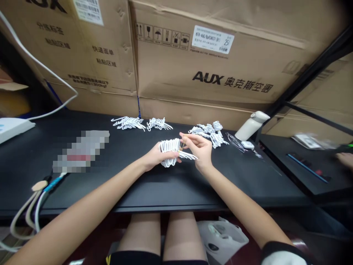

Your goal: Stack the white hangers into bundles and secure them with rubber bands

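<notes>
My left hand (154, 156) is wrapped round a bundle of white bent hooks (169, 146), held a little above the black table. Their straight ends stick out to the right, toward my right hand (201, 149). A thin yellowish rubber band (182, 145) runs from the bundle to the pinched thumb and forefinger of that hand and looks stretched. On the table behind lie similar white hook piles: one at the left (129, 123), a smaller one (159, 124) beside it, and a cluster (211, 131) to the right.
Large cardboard boxes (204, 66) stand along the back of the black table (165, 191). A white bottle (252, 125) leans at the right, near a cable and a small white case (247, 145). A blurred-out device with cables lies left. Another person's hand (346, 160) shows far right.
</notes>
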The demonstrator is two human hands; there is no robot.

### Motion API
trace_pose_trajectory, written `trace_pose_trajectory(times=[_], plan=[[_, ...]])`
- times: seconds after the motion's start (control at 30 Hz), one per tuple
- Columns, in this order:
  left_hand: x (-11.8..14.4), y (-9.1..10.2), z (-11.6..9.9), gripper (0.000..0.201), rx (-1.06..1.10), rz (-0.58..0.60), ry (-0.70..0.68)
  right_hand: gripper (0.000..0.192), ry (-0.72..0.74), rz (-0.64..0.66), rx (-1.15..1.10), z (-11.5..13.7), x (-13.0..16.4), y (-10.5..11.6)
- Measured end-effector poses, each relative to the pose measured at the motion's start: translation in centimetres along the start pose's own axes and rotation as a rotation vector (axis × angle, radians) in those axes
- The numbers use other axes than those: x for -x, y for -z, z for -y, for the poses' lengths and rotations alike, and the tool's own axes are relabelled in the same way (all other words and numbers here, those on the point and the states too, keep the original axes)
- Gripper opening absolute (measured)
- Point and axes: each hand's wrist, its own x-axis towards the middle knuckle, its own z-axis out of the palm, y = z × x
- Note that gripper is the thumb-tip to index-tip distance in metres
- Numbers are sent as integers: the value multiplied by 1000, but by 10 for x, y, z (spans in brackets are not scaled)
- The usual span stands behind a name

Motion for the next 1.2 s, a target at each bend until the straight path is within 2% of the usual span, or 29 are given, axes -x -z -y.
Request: trace_pose_trajectory(times=[0.13, 0.2, 0.3, 0.4, 0.47, 0.53, 0.6, 0.7, 0.8, 0.97, 1.07, 1.2], plan=[[0, 1, -1, 42, -166, -35, -47, 49, -237, 89, -71, 8, -8, 5], [-1, 2, 0, 40, -275, -54, -95, 52, -256, 204, -52, 11, -9, 8], [-2, 4, 5, 30, -425, -35, -147, 49, -85, 401, 112, 13, -4, 10], [-4, 6, 14, 21, -539, -14, -169, 61, 155, 513, 412, 9, 5, 7], [-5, 4, 19, 16, -620, -4, -199, 59, 322, 523, 602, 4, 8, 3], [-6, 1, 20, 18, -697, 1, -227, 50, 462, 506, 719, -1, 8, 0], [-6, -4, 18, 29, -765, -17, -229, 37, 562, 489, 775, -6, 6, -2], [-5, -10, 14, 44, -830, -39, -208, 24, 634, 500, 811, -10, 4, -3], [-4, -10, 14, 46, -818, -41, -164, 20, 601, 528, 844, -6, 3, -2], [0, -6, 19, 57, -726, -154, -13, 17, 455, 593, 860, 9, -4, -1], [0, -5, 19, 63, -694, -175, -13, 12, 407, 657, 892, 14, -9, -2], [-2, -4, 19, 56, -746, -179, -34, 11, 347, 712, 957, 15, -10, -1]])
